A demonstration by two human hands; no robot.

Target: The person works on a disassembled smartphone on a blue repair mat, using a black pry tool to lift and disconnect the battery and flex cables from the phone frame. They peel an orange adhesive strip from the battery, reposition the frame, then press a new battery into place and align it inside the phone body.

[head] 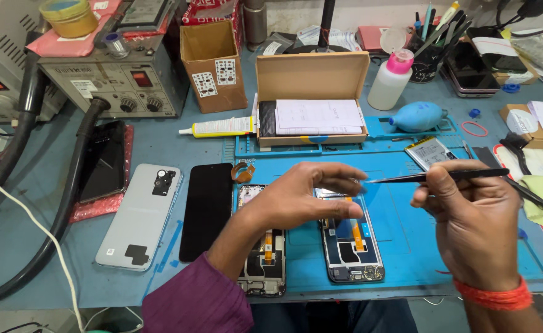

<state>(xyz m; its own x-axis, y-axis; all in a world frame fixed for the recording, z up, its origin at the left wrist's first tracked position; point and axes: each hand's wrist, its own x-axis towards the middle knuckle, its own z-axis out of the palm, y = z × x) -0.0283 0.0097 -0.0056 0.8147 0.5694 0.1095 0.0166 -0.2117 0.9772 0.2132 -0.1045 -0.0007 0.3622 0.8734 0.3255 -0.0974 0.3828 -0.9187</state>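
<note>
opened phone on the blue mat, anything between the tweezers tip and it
Yes: the left hand. It hovers over the top of the opened phone, fingers spread, and the tip of the tweezers held by the right hand meets those fingertips above the phone. The phone's lower half lies uncovered.

right hand holds tweezers; left hand over opened phone.

Centre: opened phone on work mat, under left hand.
Right of centre: right hand holding tweezers.
Left: back cover, screen panel.
Upper centre: open box.
Upper left: rework station.
</note>
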